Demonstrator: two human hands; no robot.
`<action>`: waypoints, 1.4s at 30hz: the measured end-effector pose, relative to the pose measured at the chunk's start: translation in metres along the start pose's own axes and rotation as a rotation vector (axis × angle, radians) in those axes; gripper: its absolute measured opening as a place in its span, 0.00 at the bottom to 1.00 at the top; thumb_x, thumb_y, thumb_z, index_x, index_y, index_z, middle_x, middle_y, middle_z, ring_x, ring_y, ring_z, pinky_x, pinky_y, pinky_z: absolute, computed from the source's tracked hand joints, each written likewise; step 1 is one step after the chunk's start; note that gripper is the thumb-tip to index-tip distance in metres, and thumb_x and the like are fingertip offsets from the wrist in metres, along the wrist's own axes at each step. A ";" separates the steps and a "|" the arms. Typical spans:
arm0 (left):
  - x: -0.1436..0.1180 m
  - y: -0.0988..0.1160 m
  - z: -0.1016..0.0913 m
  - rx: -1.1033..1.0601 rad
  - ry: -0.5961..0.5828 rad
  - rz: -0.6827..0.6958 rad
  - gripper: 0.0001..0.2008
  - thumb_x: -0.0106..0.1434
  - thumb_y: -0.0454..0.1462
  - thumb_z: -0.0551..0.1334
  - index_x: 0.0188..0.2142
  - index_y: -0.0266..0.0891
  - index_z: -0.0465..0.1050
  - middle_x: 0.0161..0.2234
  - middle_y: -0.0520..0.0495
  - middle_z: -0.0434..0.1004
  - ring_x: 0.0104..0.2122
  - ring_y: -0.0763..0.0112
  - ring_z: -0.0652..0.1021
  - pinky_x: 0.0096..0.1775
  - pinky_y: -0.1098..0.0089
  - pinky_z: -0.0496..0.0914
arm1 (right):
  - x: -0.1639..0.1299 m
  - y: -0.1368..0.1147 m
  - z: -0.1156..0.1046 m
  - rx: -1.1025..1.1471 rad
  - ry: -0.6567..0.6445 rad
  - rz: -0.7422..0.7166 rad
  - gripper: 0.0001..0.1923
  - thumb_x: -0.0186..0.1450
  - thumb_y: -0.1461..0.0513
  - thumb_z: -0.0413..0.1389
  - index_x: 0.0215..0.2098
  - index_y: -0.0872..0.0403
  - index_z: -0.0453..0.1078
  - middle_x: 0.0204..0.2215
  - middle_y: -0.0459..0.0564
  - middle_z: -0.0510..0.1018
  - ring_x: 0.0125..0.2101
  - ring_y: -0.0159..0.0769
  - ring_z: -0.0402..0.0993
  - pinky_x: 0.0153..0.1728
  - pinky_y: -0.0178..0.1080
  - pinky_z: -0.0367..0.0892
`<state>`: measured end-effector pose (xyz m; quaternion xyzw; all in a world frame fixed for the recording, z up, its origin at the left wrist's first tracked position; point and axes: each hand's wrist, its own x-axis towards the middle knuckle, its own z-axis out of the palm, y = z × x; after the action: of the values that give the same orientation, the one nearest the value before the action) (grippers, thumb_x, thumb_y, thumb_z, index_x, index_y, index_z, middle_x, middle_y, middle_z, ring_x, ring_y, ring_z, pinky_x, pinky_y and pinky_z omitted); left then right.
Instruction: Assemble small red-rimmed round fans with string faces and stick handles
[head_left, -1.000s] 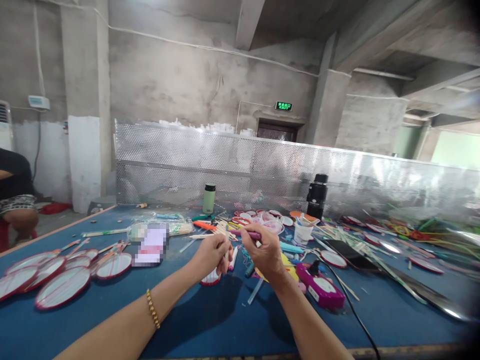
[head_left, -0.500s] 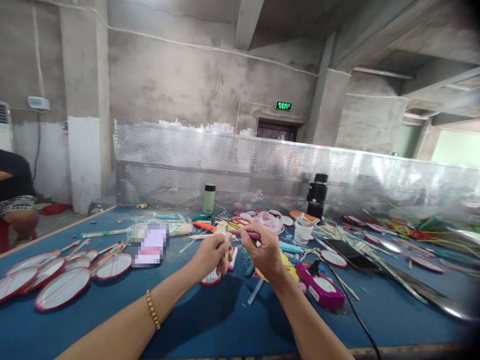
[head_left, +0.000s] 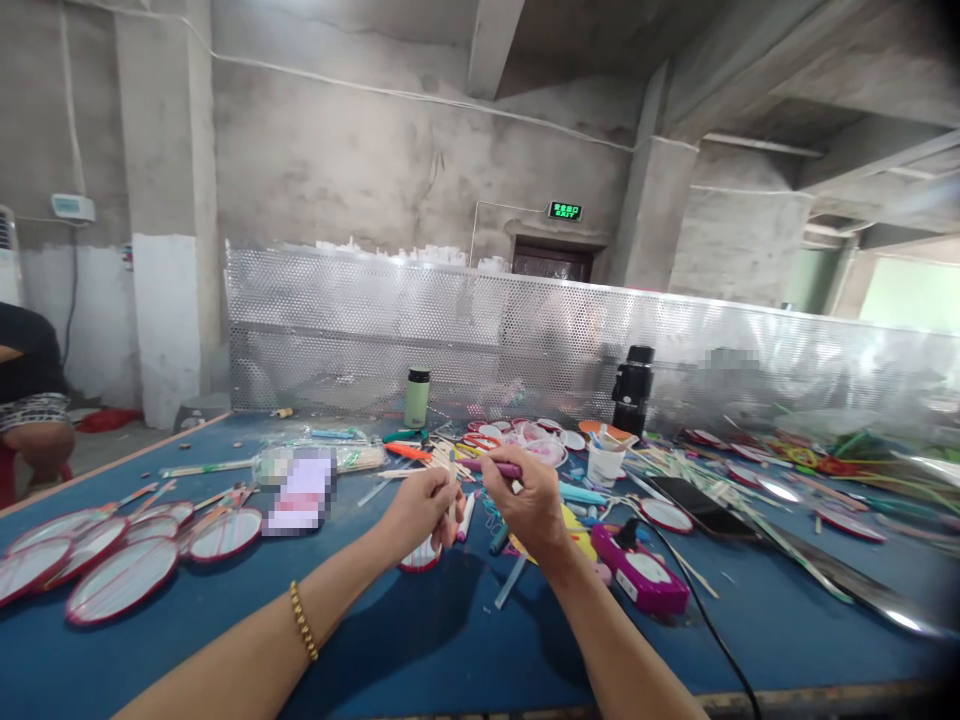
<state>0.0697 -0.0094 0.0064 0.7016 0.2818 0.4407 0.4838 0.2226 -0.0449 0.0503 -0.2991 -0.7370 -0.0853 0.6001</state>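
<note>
My left hand (head_left: 421, 508) grips a small round fan (head_left: 421, 556) by its pale stick handle, the red-rimmed head hanging below the fist over the blue table (head_left: 420, 640). A gold bracelet sits on that wrist. My right hand (head_left: 527, 500) holds a purple marker (head_left: 495, 467) whose tip points left toward the fan's handle. The two hands are close together, nearly touching.
Several finished red-rimmed fans (head_left: 120, 578) lie at the left. A magenta glue gun (head_left: 641, 580) with a black cord lies right of my hands, beside a white cup (head_left: 604, 463), a green bottle (head_left: 417, 398), a black flask (head_left: 631, 391) and scattered sticks. A perforated metal screen (head_left: 480, 340) backs the table. A person sits far left (head_left: 30, 400).
The hands hold the same pose. The view has shifted very slightly to the right.
</note>
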 end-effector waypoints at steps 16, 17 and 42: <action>0.000 0.002 0.000 0.008 0.005 -0.004 0.09 0.61 0.39 0.52 0.27 0.37 0.63 0.15 0.50 0.72 0.11 0.74 0.71 0.12 0.78 0.61 | -0.001 0.000 0.000 -0.011 -0.002 -0.007 0.07 0.62 0.65 0.54 0.27 0.55 0.69 0.23 0.47 0.75 0.23 0.30 0.69 0.26 0.32 0.64; 0.000 0.002 0.000 0.006 0.008 -0.008 0.09 0.61 0.39 0.52 0.27 0.37 0.64 0.15 0.50 0.72 0.11 0.74 0.71 0.12 0.78 0.61 | 0.000 0.000 0.000 -0.009 -0.005 -0.004 0.06 0.62 0.65 0.54 0.27 0.55 0.69 0.23 0.47 0.75 0.23 0.30 0.69 0.26 0.32 0.64; -0.002 0.005 0.000 -0.008 -0.001 -0.020 0.09 0.61 0.40 0.54 0.28 0.37 0.63 0.15 0.51 0.73 0.11 0.75 0.71 0.12 0.78 0.61 | 0.000 0.000 0.000 -0.008 0.009 -0.009 0.07 0.62 0.65 0.53 0.27 0.55 0.69 0.23 0.47 0.75 0.22 0.29 0.68 0.25 0.32 0.64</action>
<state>0.0691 -0.0126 0.0100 0.6972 0.2870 0.4364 0.4911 0.2222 -0.0451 0.0504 -0.2978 -0.7354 -0.0925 0.6016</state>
